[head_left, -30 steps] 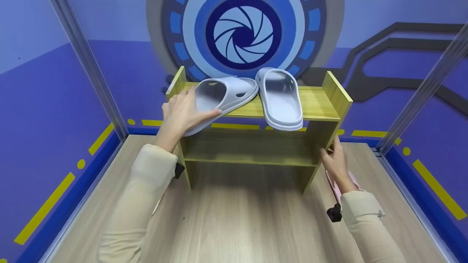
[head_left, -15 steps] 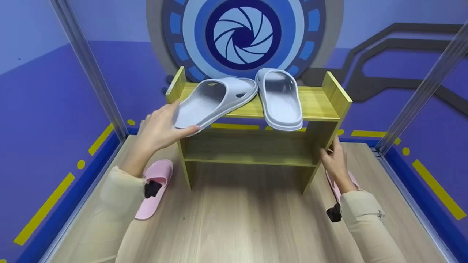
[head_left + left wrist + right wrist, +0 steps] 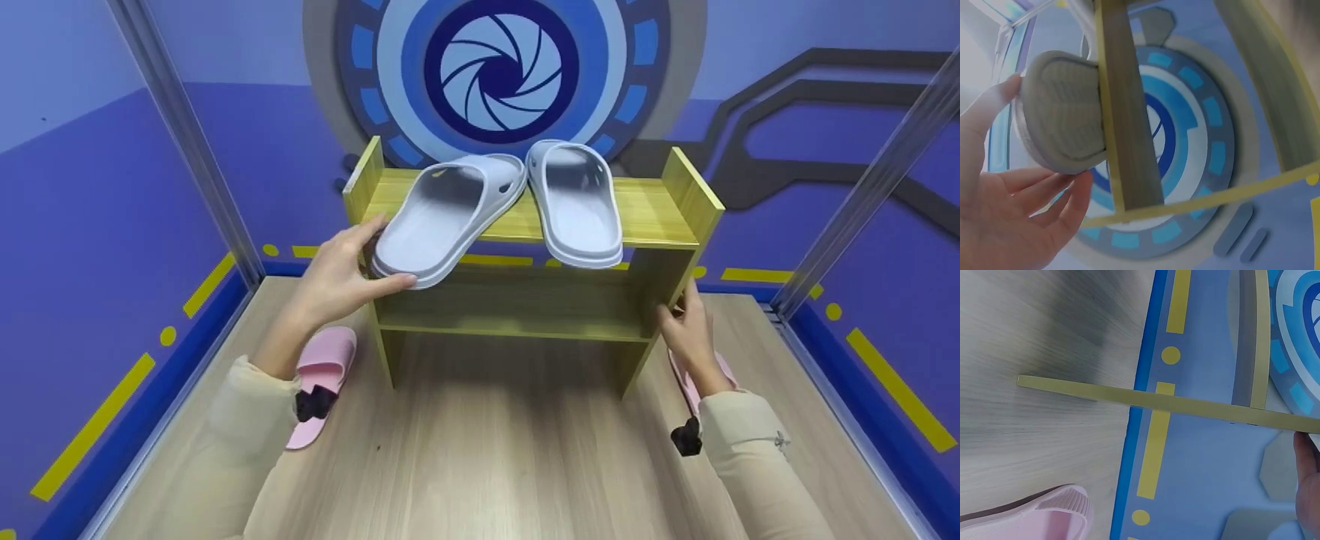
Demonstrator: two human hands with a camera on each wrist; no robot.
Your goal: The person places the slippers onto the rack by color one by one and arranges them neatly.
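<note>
At the front left of a small wooden shelf rack [image 3: 517, 331], my left hand [image 3: 337, 274] holds the heel of a grey slipper [image 3: 442, 217]. The thumb is at the heel's near edge and the fingers are at its left side; the left wrist view shows them around the sole [image 3: 1067, 112]. This slipper lies angled on the top board, heel jutting over the front edge. Beside it sits a second grey slipper [image 3: 577, 206], toe toward the wall. My right hand [image 3: 688, 330] rests against the outside of the rack's right side panel [image 3: 1185, 404], thumb at its front edge.
A pink slipper [image 3: 326, 356] lies on the wood-patterned floor [image 3: 495, 450] left of the rack, partly behind my left wrist. Another pink slipper [image 3: 1044, 517] lies to the right, partly hidden by my right arm. A blue patterned wall [image 3: 255, 165] stands behind.
My left hand has slid from the slipper's side back to its heel. The left slipper's heel has swung right and toward me, turning it straighter. My right hand stays put.
</note>
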